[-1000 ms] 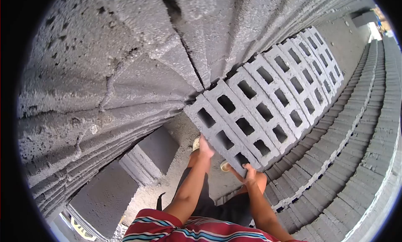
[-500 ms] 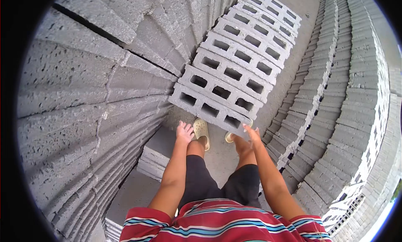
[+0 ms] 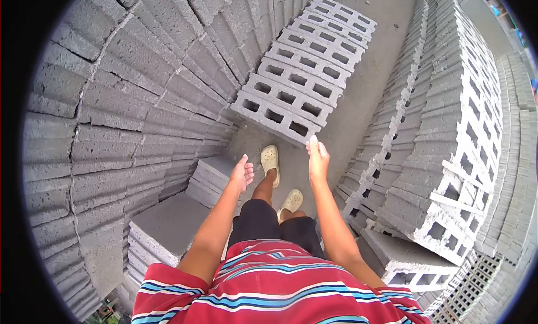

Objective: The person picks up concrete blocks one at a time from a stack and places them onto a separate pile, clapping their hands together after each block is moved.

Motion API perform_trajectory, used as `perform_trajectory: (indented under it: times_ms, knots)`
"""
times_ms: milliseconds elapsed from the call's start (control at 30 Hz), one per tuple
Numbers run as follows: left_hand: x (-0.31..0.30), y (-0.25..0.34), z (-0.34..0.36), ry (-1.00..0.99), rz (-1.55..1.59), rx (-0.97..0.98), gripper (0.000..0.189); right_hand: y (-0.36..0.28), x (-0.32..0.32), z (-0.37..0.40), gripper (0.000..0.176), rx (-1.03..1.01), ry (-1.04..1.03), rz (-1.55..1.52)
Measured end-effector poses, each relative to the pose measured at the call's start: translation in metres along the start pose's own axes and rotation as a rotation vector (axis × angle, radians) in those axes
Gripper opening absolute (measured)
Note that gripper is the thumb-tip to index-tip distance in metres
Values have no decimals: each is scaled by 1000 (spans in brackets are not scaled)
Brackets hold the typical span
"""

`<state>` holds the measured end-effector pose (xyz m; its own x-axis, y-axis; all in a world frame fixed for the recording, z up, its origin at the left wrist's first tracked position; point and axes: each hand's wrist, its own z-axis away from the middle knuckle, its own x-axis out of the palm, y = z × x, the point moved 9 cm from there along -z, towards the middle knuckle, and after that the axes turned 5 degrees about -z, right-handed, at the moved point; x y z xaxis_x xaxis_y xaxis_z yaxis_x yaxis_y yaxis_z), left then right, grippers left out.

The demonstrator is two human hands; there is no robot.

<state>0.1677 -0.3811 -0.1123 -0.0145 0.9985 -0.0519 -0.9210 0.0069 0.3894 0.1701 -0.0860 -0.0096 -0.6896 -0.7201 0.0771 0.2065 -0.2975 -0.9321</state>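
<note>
A row of grey hollow concrete blocks point(image 3: 297, 77) lies ahead of me on the ground, hollows facing up. My right hand point(image 3: 318, 159) is just in front of the row's near right corner, fingers pointing up and nothing seen in it; whether it touches the block is unclear. To the left, my left hand point(image 3: 242, 174) hangs in the air with its fingers apart and holds nothing. It is nearest to a low stack of blocks point(image 3: 213, 170) beside it.
A tall wall of stacked blocks point(image 3: 112, 122) rises on the left. Another long stack point(image 3: 409, 156) curves along the right. Lower stacks stand at the near left point(image 3: 168, 220) and near right point(image 3: 409, 251). My feet in pale clogs stand on the ground point(image 3: 297, 161) between.
My feet and the view have shifted, and the row of blocks now appears further off. My right hand has turned more upright. Both hands remain without a block.
</note>
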Motion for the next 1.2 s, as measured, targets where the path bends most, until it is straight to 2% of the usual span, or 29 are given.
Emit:
perform_trajectory:
  times_ms: [33,67,100,133,167,267,333,367,400,433,500,567,600,667,700,733,800,833,900,933,967,1000,1033,1067,1167,1200]
  knots:
    - [17,-14,15,-46,-3,-66,54,-18,16,17,33,-96,-95,-27]
    - [41,-26,31,-172,1,-109,66,-50,32,45,33,-273,-205,43]
    - [66,-34,55,-245,-1,-146,70,-54,46,68,37,-295,-292,78]
    - [92,-47,65,-403,125,-223,69,-50,46,83,39,-313,-315,150]
    - [125,-29,89,-525,324,-4,68,-40,42,98,41,-334,-338,224]
    - [138,-26,121,-571,251,147,70,1,36,128,47,-412,-411,446]
    - [139,-22,174,-558,181,175,70,54,0,114,50,20,-289,416]
    - [132,-16,202,-371,-9,217,69,81,-19,108,52,223,-227,397]
    - [142,-5,216,-425,-132,480,68,101,-23,106,56,273,-270,215]
    - [148,2,234,-475,-260,741,66,146,-15,105,64,405,-270,-225]
    - [148,3,269,-329,-816,1163,53,125,20,133,67,471,-527,-593]
    - [130,-27,241,-219,-1253,1305,48,82,52,181,69,528,-793,-949]
    - [113,-30,234,-255,-1110,1300,46,61,61,208,70,563,-924,-1120]
    - [71,-26,224,-152,-1136,1223,49,48,82,232,73,725,-874,-1211]
    - [46,-34,213,-87,-1142,1167,52,63,86,242,74,861,-667,-1124]
    - [14,-40,199,21,-1110,1006,54,76,86,255,76,985,-456,-1027]
    - [-49,-57,176,223,-1026,686,58,60,85,274,77,858,-446,-680]
    - [-70,-79,158,128,-751,518,59,50,86,283,77,790,-441,-502]
    - [-101,-130,128,-57,-202,177,63,14,92,295,75,372,-377,-263]
    - [-103,-135,156,-116,-138,78,67,4,104,315,72,204,-416,-147]
    - [-91,-123,173,-258,-9,229,69,-3,117,337,70,35,-454,-32]
    - [-83,-115,190,-399,123,375,70,29,127,343,63,-9,-518,-55]
    - [-75,-119,183,-556,241,317,68,60,133,350,57,-46,-581,-73]
    - [-103,-104,235,-360,262,392,64,57,122,362,56,-53,-402,133]
    - [-127,-99,295,-304,-35,583,69,134,106,352,55,212,-391,146]
    - [-127,-100,298,-296,-174,658,66,131,105,369,58,302,-366,15]
